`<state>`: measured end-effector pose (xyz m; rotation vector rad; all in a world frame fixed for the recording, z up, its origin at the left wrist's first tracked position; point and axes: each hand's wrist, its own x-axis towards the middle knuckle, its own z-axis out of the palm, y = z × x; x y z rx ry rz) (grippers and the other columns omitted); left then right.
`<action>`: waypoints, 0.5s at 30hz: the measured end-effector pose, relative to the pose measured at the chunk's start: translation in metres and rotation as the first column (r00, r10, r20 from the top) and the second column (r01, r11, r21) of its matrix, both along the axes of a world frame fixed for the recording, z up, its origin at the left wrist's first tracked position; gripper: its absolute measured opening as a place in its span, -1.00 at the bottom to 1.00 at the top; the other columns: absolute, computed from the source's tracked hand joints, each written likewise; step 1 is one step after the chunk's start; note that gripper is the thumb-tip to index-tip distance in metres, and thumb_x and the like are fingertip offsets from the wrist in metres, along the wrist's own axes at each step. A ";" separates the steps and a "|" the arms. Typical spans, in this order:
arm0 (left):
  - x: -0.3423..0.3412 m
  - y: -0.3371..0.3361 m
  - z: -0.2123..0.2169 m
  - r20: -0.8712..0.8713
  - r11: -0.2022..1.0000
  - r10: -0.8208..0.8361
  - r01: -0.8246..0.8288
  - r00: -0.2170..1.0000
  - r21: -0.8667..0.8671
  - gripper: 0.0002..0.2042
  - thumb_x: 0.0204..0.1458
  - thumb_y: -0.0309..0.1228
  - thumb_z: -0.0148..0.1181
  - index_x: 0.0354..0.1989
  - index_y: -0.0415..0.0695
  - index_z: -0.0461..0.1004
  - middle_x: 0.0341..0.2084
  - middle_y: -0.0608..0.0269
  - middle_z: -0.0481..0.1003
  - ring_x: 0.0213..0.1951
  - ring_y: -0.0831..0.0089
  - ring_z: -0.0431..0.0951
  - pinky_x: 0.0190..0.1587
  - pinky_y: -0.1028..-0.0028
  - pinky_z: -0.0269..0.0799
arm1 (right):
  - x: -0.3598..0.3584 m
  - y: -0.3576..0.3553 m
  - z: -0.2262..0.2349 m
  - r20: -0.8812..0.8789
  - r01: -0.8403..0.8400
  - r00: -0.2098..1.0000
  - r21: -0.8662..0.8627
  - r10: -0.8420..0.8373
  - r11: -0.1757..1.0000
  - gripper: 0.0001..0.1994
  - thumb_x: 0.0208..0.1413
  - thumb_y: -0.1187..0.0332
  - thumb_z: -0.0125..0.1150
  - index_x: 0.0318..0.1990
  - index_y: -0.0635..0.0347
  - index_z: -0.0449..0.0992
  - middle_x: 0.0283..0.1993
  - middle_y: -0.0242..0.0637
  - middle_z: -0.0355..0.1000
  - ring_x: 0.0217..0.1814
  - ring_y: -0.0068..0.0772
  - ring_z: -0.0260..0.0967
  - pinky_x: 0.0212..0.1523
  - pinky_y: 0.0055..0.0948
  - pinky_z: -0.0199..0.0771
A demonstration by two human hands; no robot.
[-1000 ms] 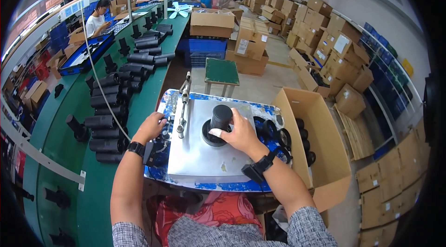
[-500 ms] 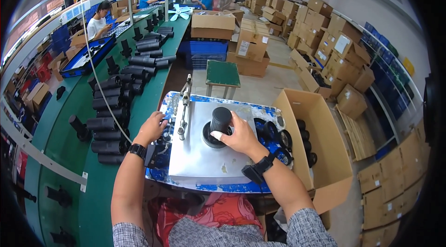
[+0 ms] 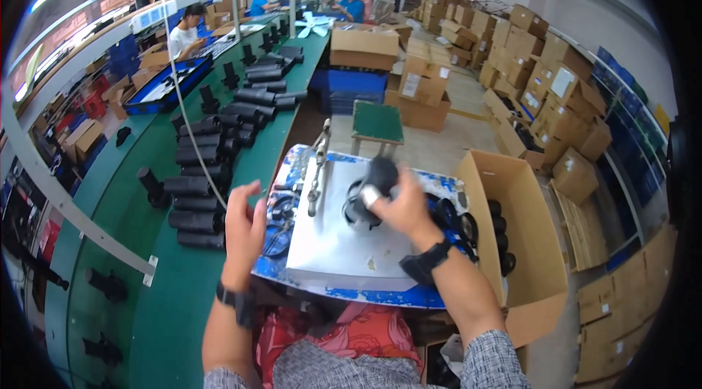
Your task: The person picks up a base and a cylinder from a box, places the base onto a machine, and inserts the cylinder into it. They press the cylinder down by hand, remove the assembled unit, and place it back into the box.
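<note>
At the centre of our view lies a grey metal plate on a blue-edged worktop. Our right hand is closed around a black cylindrical part, which is tilted and blurred, its wide flanged end toward 7 o'clock; it sits above the plate's upper middle, and we cannot tell whether it touches the plate. A black watch wraps that wrist. Our left hand hovers at 9 o'clock from the plate, fingers spread wide and holding nothing, above the worktop's left edge, near a dark ring-shaped piece. A dark band circles the left wrist.

An upright metal lever tool stands at the plate's 11 o'clock corner. At 3 o'clock from the plate an open cardboard box holds several black round parts along its left wall; more black rings lie between the box and our right hand.

Toward 10 o'clock a long green worktop carries rows of black tubes lying on their sides, with a white cable hanging across them. At 12 o'clock stands a small green-topped stool, behind it blue crates and a cardboard carton. Stacked cartons fill the floor toward 1 and 2 o'clock. Other people sit at the far end of the line, at 11 o'clock.
</note>
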<state>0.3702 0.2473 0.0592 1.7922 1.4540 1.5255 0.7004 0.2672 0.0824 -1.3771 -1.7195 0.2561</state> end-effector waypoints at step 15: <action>-0.071 -0.249 -0.001 -0.210 0.917 0.392 -0.399 0.896 0.008 -0.33 -0.07 -0.32 0.62 0.22 -0.16 0.43 0.07 -0.05 0.56 0.02 0.12 0.64 0.07 0.27 0.58 | -0.179 -0.183 -0.010 0.335 -0.714 0.679 0.091 0.653 0.695 -0.37 0.02 0.13 0.58 0.14 0.39 0.53 0.21 0.11 0.48 0.16 0.16 0.51 0.27 0.07 0.45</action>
